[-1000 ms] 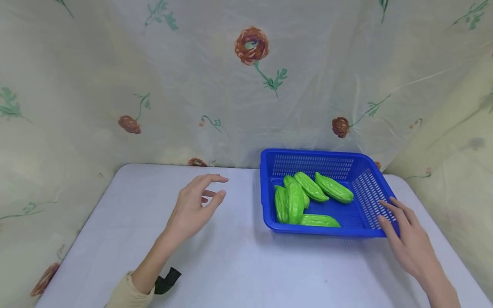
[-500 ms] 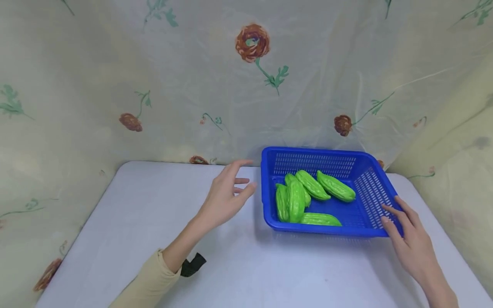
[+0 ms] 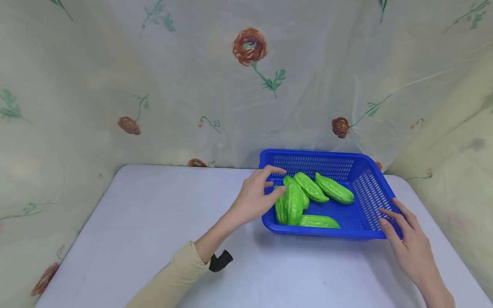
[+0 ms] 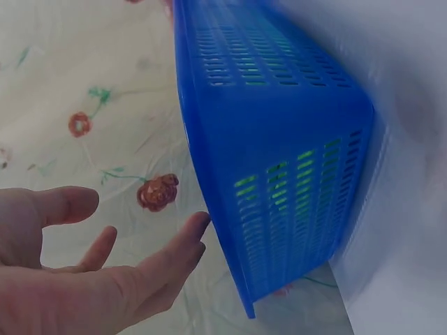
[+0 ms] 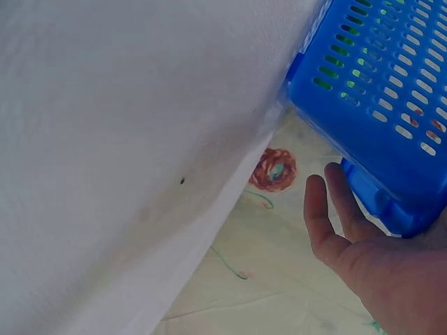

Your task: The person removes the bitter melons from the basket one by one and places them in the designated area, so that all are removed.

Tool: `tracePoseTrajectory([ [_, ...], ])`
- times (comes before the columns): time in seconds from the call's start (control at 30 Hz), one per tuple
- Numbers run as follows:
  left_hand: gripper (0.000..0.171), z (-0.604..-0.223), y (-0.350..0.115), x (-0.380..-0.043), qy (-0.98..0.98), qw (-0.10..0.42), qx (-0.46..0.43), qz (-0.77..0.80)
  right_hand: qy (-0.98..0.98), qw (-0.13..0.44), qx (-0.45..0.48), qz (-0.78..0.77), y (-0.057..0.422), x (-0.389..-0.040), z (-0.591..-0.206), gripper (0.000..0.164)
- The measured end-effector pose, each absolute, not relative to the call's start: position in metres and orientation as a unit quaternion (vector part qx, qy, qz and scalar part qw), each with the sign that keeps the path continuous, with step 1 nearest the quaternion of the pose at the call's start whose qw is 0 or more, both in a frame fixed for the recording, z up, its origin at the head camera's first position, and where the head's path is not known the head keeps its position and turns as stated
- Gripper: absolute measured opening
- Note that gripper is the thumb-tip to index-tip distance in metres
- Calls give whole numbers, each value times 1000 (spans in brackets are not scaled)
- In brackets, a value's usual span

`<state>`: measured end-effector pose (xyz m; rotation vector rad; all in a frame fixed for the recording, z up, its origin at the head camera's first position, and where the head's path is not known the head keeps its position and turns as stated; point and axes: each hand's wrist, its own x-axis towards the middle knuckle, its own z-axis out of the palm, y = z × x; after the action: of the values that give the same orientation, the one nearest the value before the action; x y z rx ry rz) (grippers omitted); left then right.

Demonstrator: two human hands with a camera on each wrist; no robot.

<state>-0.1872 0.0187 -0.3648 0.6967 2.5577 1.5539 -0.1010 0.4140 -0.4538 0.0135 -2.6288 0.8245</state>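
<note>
A blue plastic basket (image 3: 316, 233) with slotted walls stands on the right half of the white-covered table. Several bright green bitter melons (image 3: 334, 188) lie inside it, most of them bunched at its left end. My left hand (image 3: 256, 196) hangs over the basket's left rim, thumb and fingers spread apart and nothing between them. Its fingertips overlap the leftmost bitter melon (image 3: 280, 207) in the head view. At the basket's front right corner, my right hand (image 3: 412, 246) rests at the rim with loosely extended fingers. Part of that hand is hidden behind the rim in the right wrist view.
Behind the table hangs a pale flowered cloth (image 3: 185, 85), which also covers the right side. A black strap end (image 3: 221, 261) sticks out beside the left sleeve (image 3: 181, 273). The basket stands close to the table's back edge.
My left hand has moved right, from over the bare table to above the basket's left end, fingers still spread. The right hand stays at the basket's right corner. The bitter melons have not moved.
</note>
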Motion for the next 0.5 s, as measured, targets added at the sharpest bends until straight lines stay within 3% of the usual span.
tracePoseTrajectory([
  [0.5,46,-374,52,-212,861,92,245,436,-939,181,-3,293,415,-99,-455,44],
])
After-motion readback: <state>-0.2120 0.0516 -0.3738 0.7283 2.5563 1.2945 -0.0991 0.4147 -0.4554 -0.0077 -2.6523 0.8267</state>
